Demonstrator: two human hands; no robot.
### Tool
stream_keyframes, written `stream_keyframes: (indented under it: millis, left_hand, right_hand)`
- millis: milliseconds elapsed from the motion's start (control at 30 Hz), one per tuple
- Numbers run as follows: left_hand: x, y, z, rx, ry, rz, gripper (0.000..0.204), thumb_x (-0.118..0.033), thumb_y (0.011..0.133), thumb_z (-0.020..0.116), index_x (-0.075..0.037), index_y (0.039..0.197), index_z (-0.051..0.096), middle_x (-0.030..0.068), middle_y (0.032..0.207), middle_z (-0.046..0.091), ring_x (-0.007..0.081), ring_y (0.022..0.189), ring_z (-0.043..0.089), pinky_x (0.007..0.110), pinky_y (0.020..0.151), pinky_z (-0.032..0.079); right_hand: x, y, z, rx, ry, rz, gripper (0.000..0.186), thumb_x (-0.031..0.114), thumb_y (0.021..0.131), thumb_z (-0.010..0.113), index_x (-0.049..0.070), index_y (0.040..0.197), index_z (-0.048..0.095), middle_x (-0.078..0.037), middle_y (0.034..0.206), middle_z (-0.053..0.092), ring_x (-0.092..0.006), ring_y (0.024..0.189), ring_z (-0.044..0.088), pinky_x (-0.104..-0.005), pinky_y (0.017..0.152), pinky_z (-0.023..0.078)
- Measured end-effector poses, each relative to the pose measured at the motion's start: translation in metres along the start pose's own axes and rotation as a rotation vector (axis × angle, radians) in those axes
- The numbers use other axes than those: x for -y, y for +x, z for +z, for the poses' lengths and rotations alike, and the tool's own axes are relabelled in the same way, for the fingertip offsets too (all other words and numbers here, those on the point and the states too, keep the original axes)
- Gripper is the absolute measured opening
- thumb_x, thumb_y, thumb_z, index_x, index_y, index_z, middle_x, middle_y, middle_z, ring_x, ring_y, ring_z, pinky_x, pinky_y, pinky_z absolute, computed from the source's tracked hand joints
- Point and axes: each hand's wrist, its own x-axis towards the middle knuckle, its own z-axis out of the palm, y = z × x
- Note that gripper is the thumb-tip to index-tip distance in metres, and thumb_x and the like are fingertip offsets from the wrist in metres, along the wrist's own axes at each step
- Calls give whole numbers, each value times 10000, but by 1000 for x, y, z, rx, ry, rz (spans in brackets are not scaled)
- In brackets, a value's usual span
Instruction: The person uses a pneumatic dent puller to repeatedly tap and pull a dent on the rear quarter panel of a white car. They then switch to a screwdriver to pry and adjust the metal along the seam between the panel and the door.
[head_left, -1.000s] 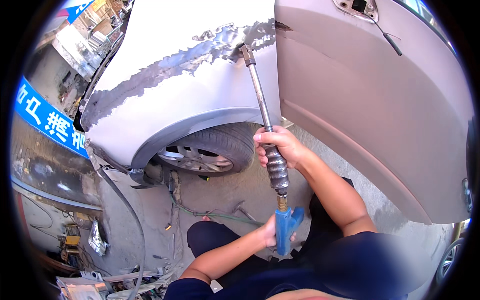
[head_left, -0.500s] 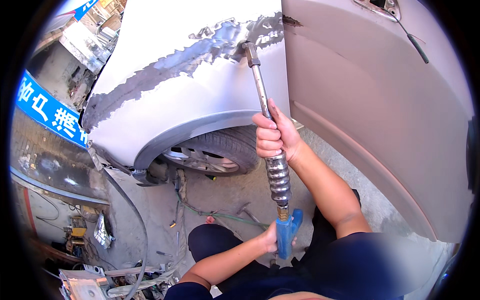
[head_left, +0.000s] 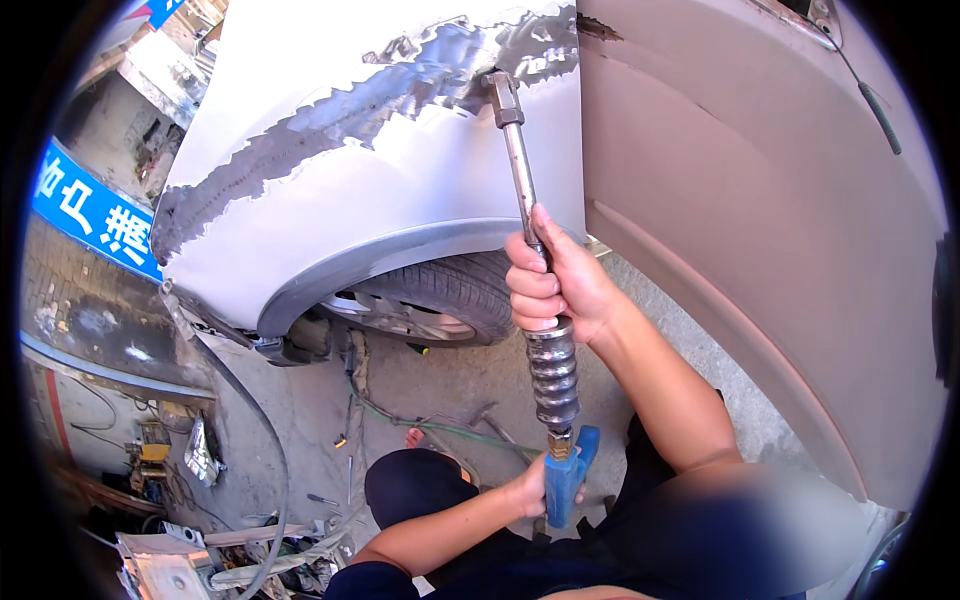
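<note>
I hold a long metal pulling tool with a steel shaft [head_left: 520,170], a ribbed sliding weight [head_left: 552,370] and a blue handle [head_left: 566,475]. My right hand [head_left: 555,275] is closed round the shaft just above the weight. Lower down, my left hand [head_left: 535,485] grips the blue handle, its fingers partly hidden. The tool's head [head_left: 503,98] touches the bare, scuffed metal strip [head_left: 420,80] running across the white car fender [head_left: 340,190], or sits just against it; exact contact is hard to make out.
A pinkish-silver door panel [head_left: 750,220] stands at the right. Below the fender are a wheel [head_left: 430,300], hoses [head_left: 450,427] and scattered hand tools on the concrete floor [head_left: 290,390]. A blue sign [head_left: 95,210] and metal scrap [head_left: 180,555] lie along the left.
My right hand has shifted up the shaft, its fingers now wrapped fully round it. The tool's head stays at the metal strip; the whole view has shifted slightly.
</note>
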Motion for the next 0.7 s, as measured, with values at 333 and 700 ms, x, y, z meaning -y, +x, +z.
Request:
stream_keyframes:
  millis: [333, 700]
  left_hand:
    - [16, 1, -17, 33, -49, -49, 437, -524, 879, 564, -88, 892, 588, 160, 805, 626, 288, 686, 625, 398, 671, 517]
    - [4, -11, -12, 192, 14, -116, 446, -430, 867, 582, -4, 999, 588, 179, 840, 626, 293, 722, 622, 381, 722, 515]
  right_hand:
    - [-27, -11, 21, -632, -538, -177, 420, 460, 1031, 411, 98, 820, 426, 31, 593, 331, -80, 477, 332, -240, 448, 345]
    - [-23, -16, 12, -64, -272, -227, 401, 421, 1051, 363, 56, 1173, 479, -22, 577, 449, -196, 579, 563, -345, 605, 505]
